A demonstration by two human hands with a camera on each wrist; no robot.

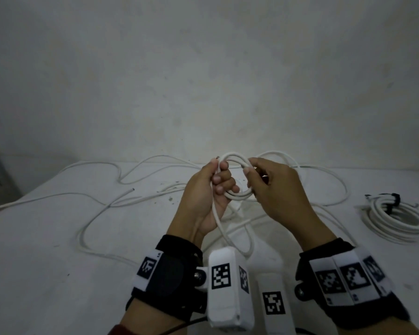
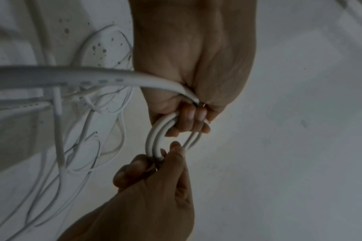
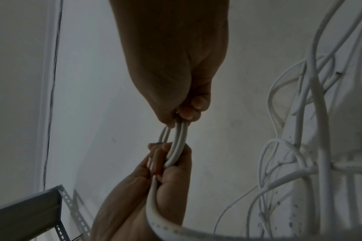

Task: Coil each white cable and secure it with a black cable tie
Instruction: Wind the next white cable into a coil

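Note:
Both hands hold a small coil of white cable [image 1: 235, 157] above the table. My left hand [image 1: 218, 174] grips its left side, fingers curled through the loops. My right hand [image 1: 250, 176] pinches the right side between thumb and fingers. In the left wrist view the coil [image 2: 153, 140] shows as two or three turns between the left hand [image 2: 191, 120] and the right hand [image 2: 165, 161]. The right wrist view shows the same coil [image 3: 179, 143]. The cable's tail [image 1: 218, 221] hangs from my left palm toward the table. A finished coil [image 1: 394, 220] with a black cable tie [image 1: 394, 199] lies at the right.
Several loose white cables [image 1: 99, 204] sprawl over the white table [image 1: 46, 262], left and behind the hands. A cut cable end [image 1: 131, 189] lies at the left. A grey perforated metal shelf frame [image 3: 31, 210] stands off the table's left side. A plain wall rises behind.

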